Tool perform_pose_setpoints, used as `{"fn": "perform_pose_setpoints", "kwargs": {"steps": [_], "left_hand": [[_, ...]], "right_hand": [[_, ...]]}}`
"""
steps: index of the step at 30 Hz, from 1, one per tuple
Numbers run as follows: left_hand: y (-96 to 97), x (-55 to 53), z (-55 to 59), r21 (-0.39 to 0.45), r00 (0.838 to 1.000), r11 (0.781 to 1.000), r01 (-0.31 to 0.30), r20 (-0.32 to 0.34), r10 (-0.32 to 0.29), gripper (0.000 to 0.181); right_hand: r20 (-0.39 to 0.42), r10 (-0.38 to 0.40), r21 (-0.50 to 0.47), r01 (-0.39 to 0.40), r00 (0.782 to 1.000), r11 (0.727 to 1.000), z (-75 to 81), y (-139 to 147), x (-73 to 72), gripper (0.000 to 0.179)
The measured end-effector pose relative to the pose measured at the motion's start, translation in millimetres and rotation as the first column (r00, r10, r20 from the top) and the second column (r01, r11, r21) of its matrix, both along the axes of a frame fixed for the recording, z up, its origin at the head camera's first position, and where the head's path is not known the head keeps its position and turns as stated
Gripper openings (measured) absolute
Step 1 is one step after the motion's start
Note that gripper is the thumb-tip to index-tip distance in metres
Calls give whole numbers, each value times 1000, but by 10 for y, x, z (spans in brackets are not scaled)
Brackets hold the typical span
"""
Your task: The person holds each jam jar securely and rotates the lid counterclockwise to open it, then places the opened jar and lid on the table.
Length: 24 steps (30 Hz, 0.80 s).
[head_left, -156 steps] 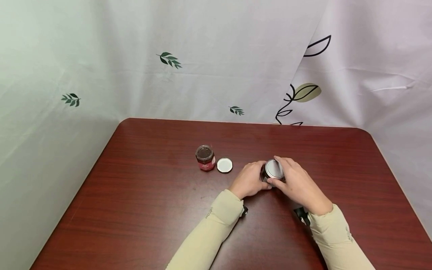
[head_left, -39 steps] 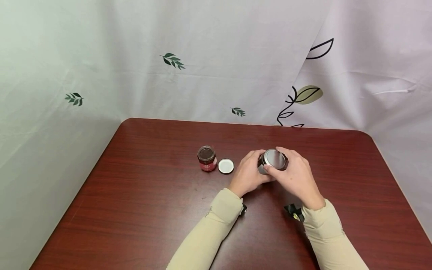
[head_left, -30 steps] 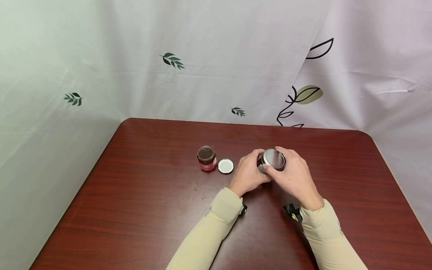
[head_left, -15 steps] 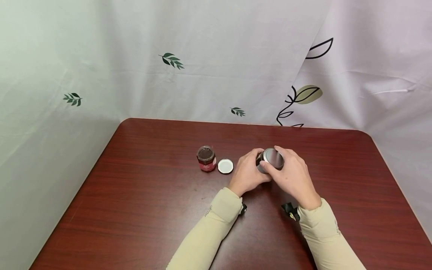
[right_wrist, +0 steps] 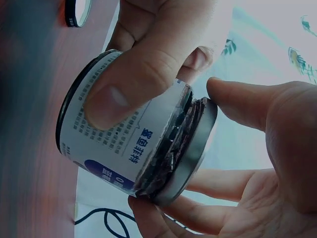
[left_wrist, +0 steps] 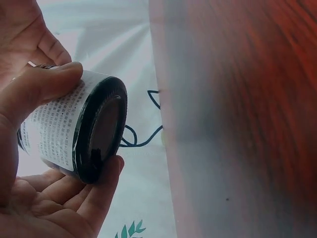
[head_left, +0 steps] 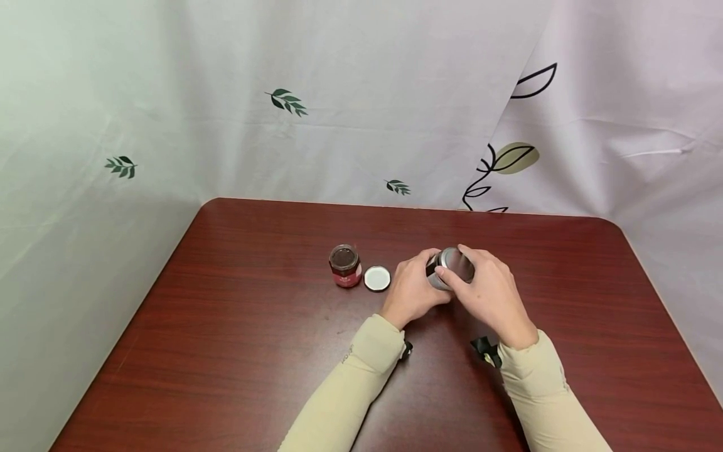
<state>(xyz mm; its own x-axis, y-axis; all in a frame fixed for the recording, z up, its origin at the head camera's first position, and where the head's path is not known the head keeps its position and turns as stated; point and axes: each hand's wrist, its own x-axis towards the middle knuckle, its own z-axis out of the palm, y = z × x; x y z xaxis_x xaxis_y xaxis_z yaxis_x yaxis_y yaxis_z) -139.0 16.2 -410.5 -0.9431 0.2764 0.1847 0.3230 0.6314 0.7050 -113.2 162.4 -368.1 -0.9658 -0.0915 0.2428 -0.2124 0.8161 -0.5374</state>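
My left hand (head_left: 411, 289) grips the body of a dark glass jar (right_wrist: 124, 134) with a white printed label. The thumb lies across the label, and fingers support the far side. My right hand (head_left: 490, 289) holds the rim of the jar's silver lid (right_wrist: 195, 153) between thumb and fingers. In the right wrist view the lid is at the jar's mouth, with dark glass neck showing between lid and label. The jar is tilted, and its dark base (left_wrist: 101, 131) faces the left wrist camera above the table. Whether the lid is loose I cannot tell.
Left of the hands, a lidless jar (head_left: 345, 267) with a red label and dark contents stands upright on the reddish-brown table (head_left: 237, 326). Beside it a loose lid (head_left: 376, 279) lies white inside up. A pale curtain (head_left: 350, 150) hangs behind the table.
Compared with the oldest frame, the jar is held higher and is more tilted. Over the last second, my right hand and the lid have shifted slightly left. The other jar and lid stay put.
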Motion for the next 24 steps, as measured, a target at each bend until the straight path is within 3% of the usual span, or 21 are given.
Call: {"fn": "perform_pose_setpoints", "kwargs": {"steps": [16,24], "left_hand": [[-8,26,13,-12,1000,1000,-15,-5,15,69],[-16,33,17,-28,1000,1000,-11,-7,11,69]], "right_hand": [[48,-19,12,19,999,1000,55,-14,-14,61],[38,10,19,-10,999,1000,54,-12,1,60]]}}
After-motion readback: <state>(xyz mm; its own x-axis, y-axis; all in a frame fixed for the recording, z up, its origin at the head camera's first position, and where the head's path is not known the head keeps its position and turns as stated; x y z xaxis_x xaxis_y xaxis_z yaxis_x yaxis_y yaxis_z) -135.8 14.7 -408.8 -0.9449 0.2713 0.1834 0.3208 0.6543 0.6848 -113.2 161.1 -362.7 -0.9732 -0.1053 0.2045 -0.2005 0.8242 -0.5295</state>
